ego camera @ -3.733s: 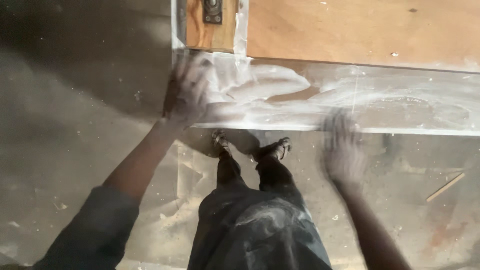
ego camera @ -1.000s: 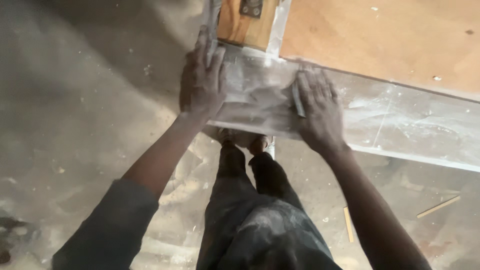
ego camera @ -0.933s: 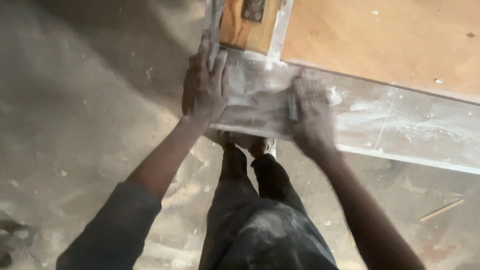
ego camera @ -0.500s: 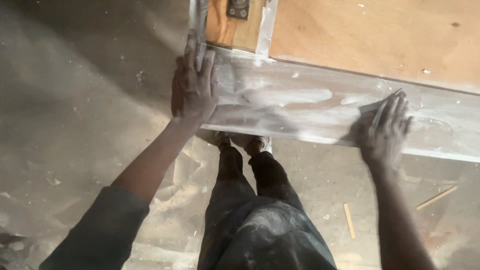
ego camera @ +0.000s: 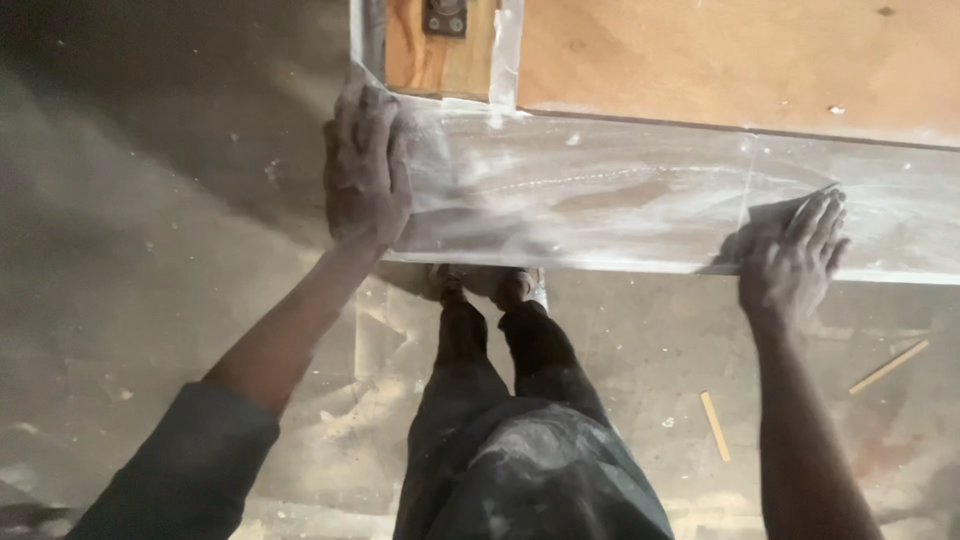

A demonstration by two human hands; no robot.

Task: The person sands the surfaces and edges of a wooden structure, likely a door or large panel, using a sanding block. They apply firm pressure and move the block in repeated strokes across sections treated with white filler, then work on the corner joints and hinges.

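The left hand [ego camera: 366,170] lies flat, fingers together and stretched out, pressed on the near left corner of a white-coated wooden panel [ego camera: 620,190], holding nothing, while the right hand [ego camera: 790,262] rests farther along the same pale band with its fingers spread over a small grey sheet of sandpaper [ego camera: 792,208], pinning it flat against the dusty surface. The panel's bare plywood face [ego camera: 730,55] lies beyond the white strip, with a dark metal hinge [ego camera: 446,16] near its left end, and thin wood slivers [ego camera: 714,426] lie on the dusty floor [ego camera: 150,250] beside the person's legs [ego camera: 500,380].
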